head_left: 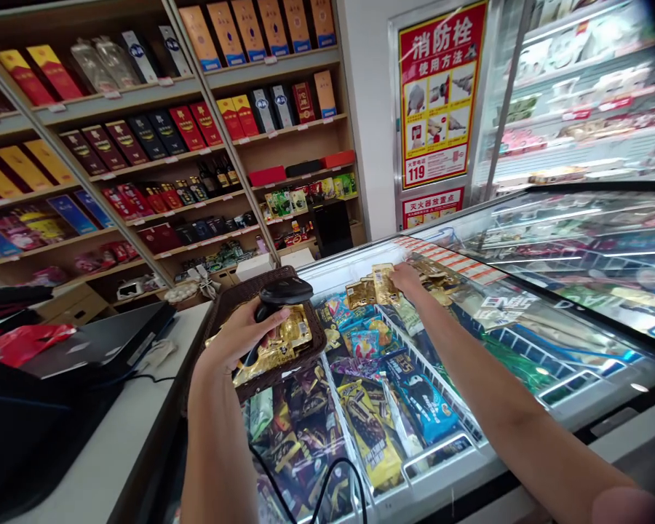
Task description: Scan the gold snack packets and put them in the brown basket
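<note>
My left hand (249, 331) is wrapped round the handle of a black barcode scanner (285, 291), whose head points to the right. Below the scanner sits a dark brown wicker basket (265, 382) holding several gold foil packets (298, 329). Farther right, my right hand (407, 279) grips the edge of one gold packet (383, 284) above the far part of the chest freezer. Another gold packet (360, 293) lies just left of it. Colourful ice cream packages (368, 429) fill the wire-divided compartments under my arms.
The freezer's glass lid (589, 269) spans the right side. A black cable (338, 463) loops across the front. At left stands a counter (103, 451) with a dark device and red plastic. Shelves (158, 164) of boxed bottles line the back, beside a red fire hydrant poster (441, 94).
</note>
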`<action>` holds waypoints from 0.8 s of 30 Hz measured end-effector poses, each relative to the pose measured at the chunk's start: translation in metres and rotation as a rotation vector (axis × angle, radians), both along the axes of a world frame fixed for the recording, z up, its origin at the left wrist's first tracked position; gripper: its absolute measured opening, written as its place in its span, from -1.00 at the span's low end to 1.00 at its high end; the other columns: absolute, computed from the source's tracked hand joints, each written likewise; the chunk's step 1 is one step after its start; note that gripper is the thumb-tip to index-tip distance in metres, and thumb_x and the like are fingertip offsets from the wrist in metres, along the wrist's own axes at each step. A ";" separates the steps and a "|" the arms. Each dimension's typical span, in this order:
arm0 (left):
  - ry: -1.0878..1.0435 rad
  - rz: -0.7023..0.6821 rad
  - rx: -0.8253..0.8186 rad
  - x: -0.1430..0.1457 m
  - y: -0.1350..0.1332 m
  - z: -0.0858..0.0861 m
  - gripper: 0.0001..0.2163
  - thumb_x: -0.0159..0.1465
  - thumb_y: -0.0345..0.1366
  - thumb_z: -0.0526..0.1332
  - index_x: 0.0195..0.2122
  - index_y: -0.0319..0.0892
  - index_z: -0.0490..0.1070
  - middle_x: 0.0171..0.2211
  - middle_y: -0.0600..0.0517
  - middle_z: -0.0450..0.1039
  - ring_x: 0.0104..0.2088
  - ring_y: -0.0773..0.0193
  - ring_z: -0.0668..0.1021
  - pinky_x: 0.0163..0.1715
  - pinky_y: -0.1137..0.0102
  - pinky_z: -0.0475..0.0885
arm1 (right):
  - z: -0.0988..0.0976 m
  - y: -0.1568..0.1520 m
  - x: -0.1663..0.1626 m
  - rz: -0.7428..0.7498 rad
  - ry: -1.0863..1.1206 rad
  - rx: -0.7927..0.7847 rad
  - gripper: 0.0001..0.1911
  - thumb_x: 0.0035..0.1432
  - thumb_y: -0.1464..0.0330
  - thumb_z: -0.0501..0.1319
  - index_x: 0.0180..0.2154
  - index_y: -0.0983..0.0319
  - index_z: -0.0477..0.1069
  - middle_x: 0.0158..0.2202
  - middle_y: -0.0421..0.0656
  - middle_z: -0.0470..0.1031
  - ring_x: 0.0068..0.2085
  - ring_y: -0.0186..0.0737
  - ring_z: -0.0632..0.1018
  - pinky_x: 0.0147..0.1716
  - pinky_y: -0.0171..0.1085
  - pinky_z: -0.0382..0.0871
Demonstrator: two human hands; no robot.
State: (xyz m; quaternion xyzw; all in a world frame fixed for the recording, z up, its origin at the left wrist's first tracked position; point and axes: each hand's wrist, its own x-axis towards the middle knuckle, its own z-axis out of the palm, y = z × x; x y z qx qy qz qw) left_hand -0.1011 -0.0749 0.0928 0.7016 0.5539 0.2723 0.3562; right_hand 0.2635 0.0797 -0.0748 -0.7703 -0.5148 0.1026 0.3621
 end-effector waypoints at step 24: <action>-0.194 0.452 0.141 -0.105 -0.034 0.000 -0.48 0.04 0.24 0.37 -0.32 -0.12 0.34 -0.54 0.10 0.38 -0.53 0.29 0.44 -0.52 0.41 0.33 | 0.062 -0.111 -0.348 0.819 -0.370 -0.071 -0.51 0.05 0.15 0.46 -0.05 0.27 0.52 0.07 0.17 0.49 0.10 0.21 0.48 -0.06 -0.06 0.38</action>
